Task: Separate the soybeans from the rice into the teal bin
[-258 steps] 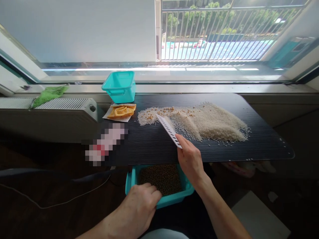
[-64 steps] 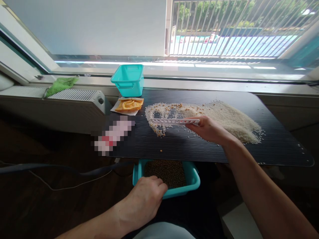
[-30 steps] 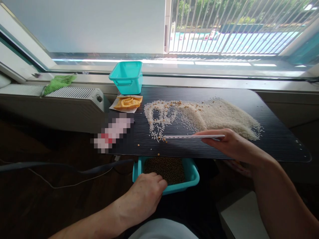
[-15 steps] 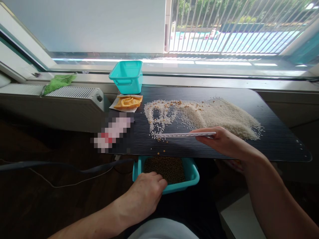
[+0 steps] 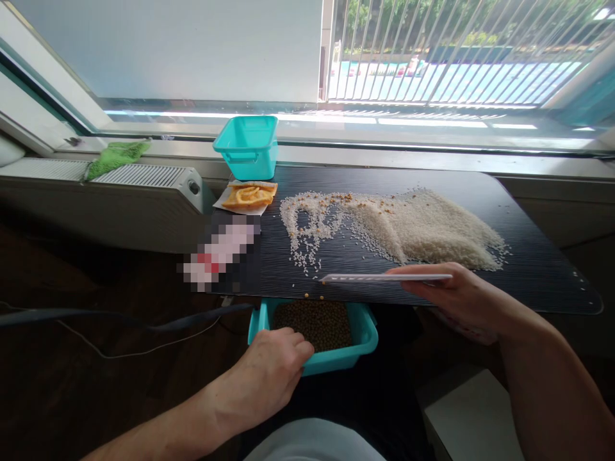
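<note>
My left hand (image 5: 278, 365) is closed over the near rim of a turquoise tub (image 5: 362, 351), held just below the table's front edge. Small round brown beans (image 5: 312, 325) fill its bottom. In my right hand (image 5: 456, 298) is a thin white flat piece (image 5: 365, 278), seen almost edge-on, so its kind is unclear. Its left end is close to the table's front edge, beside a few yellow beans (image 5: 321, 297). Beyond it, white rice (image 5: 437, 224) is spread over the dark table (image 5: 519, 282), with orange-yellow beans among the grains at the back.
An open turquoise tub (image 5: 252, 165) stands at the back left, behind a yellow-orange snack (image 5: 250, 195) on white paper. A blurred-out pink item (image 5: 228, 243) lies left of the rice. A radiator (image 5: 120, 198) with a green cloth (image 5: 118, 157) is further left. A dark strap (image 5: 177, 318) crosses the lower left.
My right hand has drawn the white piece towards the table's front edge and to the right. A yellow bean now lies nearer that edge. My left hand and the bean tub have shifted slightly left.
</note>
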`<state>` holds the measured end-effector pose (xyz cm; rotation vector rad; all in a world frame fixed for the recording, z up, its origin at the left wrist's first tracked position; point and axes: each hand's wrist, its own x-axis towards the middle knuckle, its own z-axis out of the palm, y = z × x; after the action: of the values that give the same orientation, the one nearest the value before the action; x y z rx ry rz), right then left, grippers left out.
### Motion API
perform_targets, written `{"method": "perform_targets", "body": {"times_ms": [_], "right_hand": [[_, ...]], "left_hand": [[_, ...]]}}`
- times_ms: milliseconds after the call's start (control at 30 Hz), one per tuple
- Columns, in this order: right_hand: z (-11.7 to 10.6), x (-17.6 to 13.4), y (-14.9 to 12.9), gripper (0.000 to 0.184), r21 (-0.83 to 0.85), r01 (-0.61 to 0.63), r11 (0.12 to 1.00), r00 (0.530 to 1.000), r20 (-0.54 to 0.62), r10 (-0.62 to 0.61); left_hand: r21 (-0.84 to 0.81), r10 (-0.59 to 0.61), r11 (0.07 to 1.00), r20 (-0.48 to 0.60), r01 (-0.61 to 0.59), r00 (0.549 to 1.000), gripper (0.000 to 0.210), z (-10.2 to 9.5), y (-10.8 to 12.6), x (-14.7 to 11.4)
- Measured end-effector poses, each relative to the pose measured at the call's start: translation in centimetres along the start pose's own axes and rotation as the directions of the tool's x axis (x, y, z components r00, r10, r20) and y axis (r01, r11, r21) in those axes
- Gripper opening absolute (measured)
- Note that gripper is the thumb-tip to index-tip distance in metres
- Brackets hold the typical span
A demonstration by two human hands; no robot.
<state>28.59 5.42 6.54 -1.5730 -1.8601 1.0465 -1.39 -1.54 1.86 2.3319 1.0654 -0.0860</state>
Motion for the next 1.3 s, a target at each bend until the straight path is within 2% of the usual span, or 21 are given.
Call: {"method": "perform_targets", "body": {"times_ms": [100,233,367,500,600,733,800,900,967,1033,1167,1300], "right_hand": [[0.3,-0.3,-0.1,0.036,0.057,-0.024,0.998,0.981,0.192,0.013],[1.6,0.3,-0.1,0.039,0.094,-0.003,0.996,0.979,0.201,-0.017],[2.6,0.4,-0.3,0.035,0.070,0.054,0.996,0.951,0.300,-0.073],[4.4,0.7,-1.4,0.037,0.102,0.114,0.988,0.951,0.277,-0.139],[7.3,1.9,-2.6,0.038,0.157,0.191,0.969,0.938,0.261,-0.227],[10.9,4.0,-4.5,0.034,0.157,0.264,0.952,0.920,0.257,-0.298],[11.5,4.5,-5.2,0.031,0.132,0.290,0.948,0.908,0.274,-0.316],[11.2,3.7,-5.7,0.029,0.113,0.320,0.941,0.882,0.326,-0.339],[11.0,2.6,-5.5,0.029,0.094,0.345,0.934,0.887,0.293,-0.357],[11.4,1.4,-5.2,0.031,0.056,0.381,0.923,0.900,0.205,-0.384],[13.9,0.1,-4.5,0.039,-0.081,0.478,0.875,0.879,0.048,-0.475],[15.3,0.1,-3.7,0.044,-0.300,0.443,0.845,0.876,-0.058,-0.479]], "left_hand": [[-0.007,-0.001,1.000,-0.001,0.001,1.000,0.015,-0.1,0.0,0.0],[-0.002,-0.009,1.000,0.005,0.009,1.000,0.015,-0.3,0.0,-0.5],[-0.002,-0.034,0.999,-0.014,0.034,0.999,0.015,-0.4,-0.3,-1.6],[0.000,-0.118,0.993,-0.007,0.118,0.993,0.014,-0.7,-1.0,-2.9],[0.017,-0.176,0.984,0.007,0.176,0.984,0.015,-0.9,-1.7,-4.0],[0.050,-0.220,0.974,-0.040,0.222,0.975,0.018,-0.9,-2.7,-5.4],[0.043,-0.233,0.971,-0.062,0.236,0.970,0.020,-0.8,-3.0,-6.1],[0.003,-0.230,0.973,-0.090,0.231,0.969,0.021,-0.7,-3.4,-6.8],[-0.023,-0.216,0.976,-0.109,0.215,0.970,0.021,-0.6,-3.4,-6.9],[-0.029,-0.200,0.980,-0.119,0.198,0.972,0.021,-0.5,-3.3,-6.6],[-0.010,-0.157,0.988,-0.108,0.157,0.982,0.018,-0.1,-2.8,-4.9],[-0.004,-0.115,0.993,-0.107,0.115,0.988,0.013,0.0,-1.5,-2.9]]}}
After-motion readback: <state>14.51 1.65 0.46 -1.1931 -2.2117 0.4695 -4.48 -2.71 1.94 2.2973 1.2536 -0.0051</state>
